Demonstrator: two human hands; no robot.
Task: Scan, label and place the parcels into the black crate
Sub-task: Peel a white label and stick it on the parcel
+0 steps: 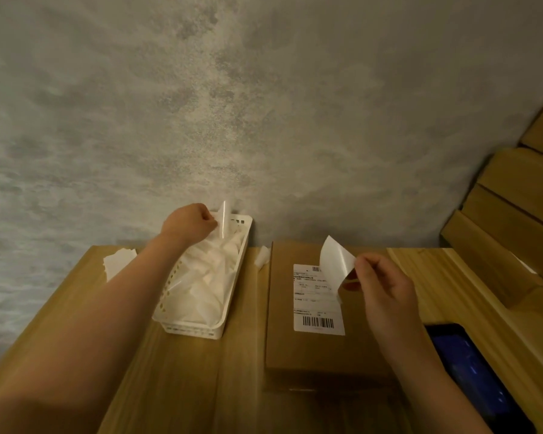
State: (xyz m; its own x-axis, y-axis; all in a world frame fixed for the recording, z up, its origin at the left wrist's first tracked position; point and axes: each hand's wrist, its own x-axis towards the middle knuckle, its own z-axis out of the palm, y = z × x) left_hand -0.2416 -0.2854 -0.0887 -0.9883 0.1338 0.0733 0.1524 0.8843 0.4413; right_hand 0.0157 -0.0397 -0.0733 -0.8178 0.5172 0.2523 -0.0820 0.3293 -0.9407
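Basket point(236, 332) full of paper scraps on the table point(182, 386) at left, box point(308, 355) right of it, label point(317, 303) on the box, tablet point(470, 368) at far right, wall point(264, 104) behind

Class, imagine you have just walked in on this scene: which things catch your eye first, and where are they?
The cardboard parcel lies centre on the wooden table, a printed barcode label on top. The right hand pinches a curled white sheet over it, while the left hand holds a glossy strip above the white basket.
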